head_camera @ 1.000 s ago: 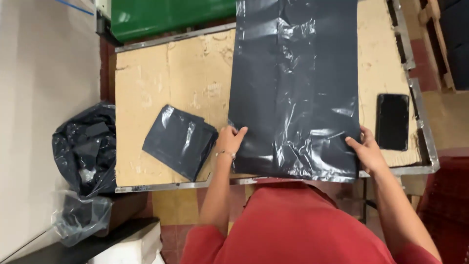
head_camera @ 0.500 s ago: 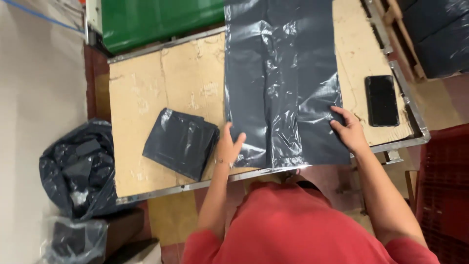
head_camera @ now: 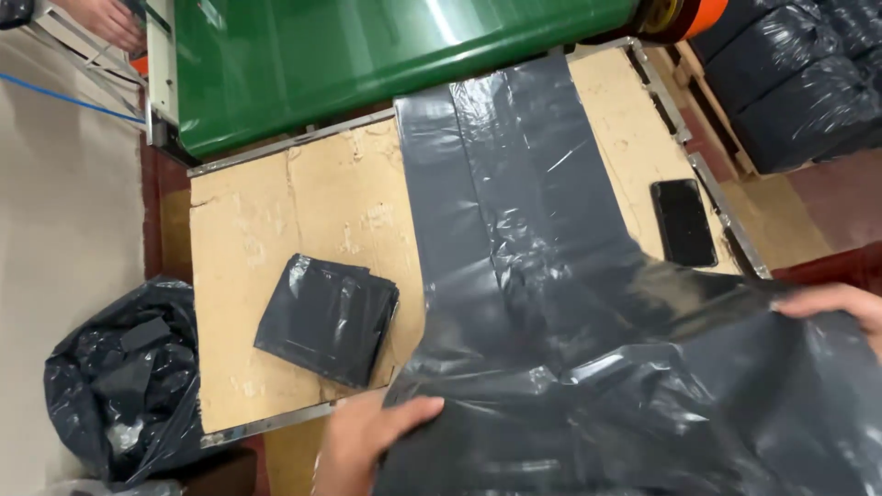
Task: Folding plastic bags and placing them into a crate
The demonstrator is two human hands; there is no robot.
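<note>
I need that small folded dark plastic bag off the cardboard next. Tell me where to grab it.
Take the folded bag by its near right corner, coming from the left hand side. That corner points toward the table's near edge, and the bag lies flat with bare cardboard around it.

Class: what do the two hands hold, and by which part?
Both hold the grey bag: left hand at its near left edge, right hand at its right edge.

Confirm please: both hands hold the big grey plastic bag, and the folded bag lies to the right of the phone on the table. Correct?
Not quite. In the head view the folded bag lies to the left of the phone. Both hands, left and right, do hold the big grey plastic bag on the table.
</note>
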